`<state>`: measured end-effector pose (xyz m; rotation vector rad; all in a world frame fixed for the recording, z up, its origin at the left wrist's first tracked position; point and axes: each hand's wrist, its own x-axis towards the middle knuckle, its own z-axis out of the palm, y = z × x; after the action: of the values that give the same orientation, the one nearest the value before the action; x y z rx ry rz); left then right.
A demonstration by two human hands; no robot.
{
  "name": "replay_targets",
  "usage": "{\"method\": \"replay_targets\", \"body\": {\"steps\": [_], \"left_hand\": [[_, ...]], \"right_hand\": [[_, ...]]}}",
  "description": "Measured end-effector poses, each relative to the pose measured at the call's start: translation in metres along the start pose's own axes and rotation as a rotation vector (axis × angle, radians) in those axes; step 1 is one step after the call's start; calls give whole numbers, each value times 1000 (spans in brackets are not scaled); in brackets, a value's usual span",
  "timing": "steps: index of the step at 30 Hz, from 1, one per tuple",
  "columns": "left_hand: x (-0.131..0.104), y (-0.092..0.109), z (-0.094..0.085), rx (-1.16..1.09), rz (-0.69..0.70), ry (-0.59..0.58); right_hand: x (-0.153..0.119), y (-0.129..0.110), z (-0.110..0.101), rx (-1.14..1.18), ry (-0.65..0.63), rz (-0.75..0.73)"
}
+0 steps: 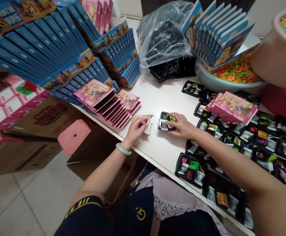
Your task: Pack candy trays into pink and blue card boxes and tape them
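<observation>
My left hand (136, 131), with a pale green bangle on its wrist, is closed on a small pink carton (147, 128) at the table's front edge. A white flap stands out from the carton's right end. Just to the right, my right hand (181, 127) grips a small black plastic tray (161, 126) from its right side, fingers over the top. Green and purple packets and a white sachet show in that tray; my fingers hide part of it. Left of my left hand, several pink cartons (116, 113) lie in an overlapping row.
Several filled black trays (192, 168) cover the right side, with a stack of pink cartons (235, 106) on them. Blue display boxes (84, 68) are piled at left. A plastic bag (166, 36) and a basin (221, 86) of colourful pieces stand behind. Cardboard boxes (44, 124) sit below left.
</observation>
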<state>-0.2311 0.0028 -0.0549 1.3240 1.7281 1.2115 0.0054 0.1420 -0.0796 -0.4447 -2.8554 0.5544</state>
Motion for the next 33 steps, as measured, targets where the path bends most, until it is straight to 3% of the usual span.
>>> {"method": "replay_targets", "body": {"steps": [5, 13, 20, 25, 33], "left_hand": [[-1, 6, 8, -79, -36, -121], [0, 5, 30, -137, -148, -243], [7, -2, 47, -151, -165, -212], [6, -4, 52, -145, -164, -223], [9, -4, 47, -185, -162, -253]], "right_hand": [[-17, -28, -2, 37, -50, -126], [-14, -31, 28, -4, -24, -8], [-9, -37, 49, -14, 2, 117], [-11, -33, 58, -4, 12, 77], [-11, -24, 66, 78, 149, 48]]}}
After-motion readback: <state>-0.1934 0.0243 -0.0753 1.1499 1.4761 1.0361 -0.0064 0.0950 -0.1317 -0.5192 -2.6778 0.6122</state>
